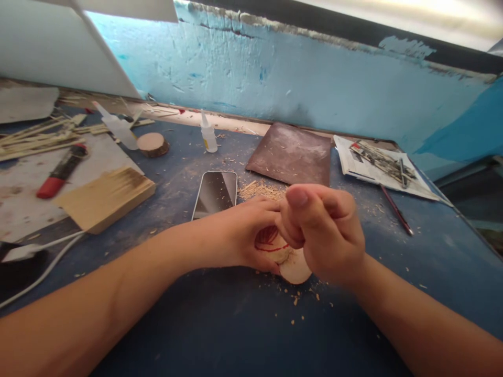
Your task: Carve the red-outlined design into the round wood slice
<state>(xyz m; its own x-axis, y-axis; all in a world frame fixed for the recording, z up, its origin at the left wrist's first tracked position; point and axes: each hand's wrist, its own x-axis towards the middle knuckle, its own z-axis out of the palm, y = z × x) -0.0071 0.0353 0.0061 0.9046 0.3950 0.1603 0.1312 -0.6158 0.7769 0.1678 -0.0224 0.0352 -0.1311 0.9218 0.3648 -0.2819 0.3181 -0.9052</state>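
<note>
On the blue table, the right hand partly hides pale wood.

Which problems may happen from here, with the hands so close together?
The right hand, closed in a fist, is right beside the left hand; a slip might injure the left. The red-marked piece might turn if the left hand's grip loosens. Loose shavings lie near the phone and might scratch it.
</note>
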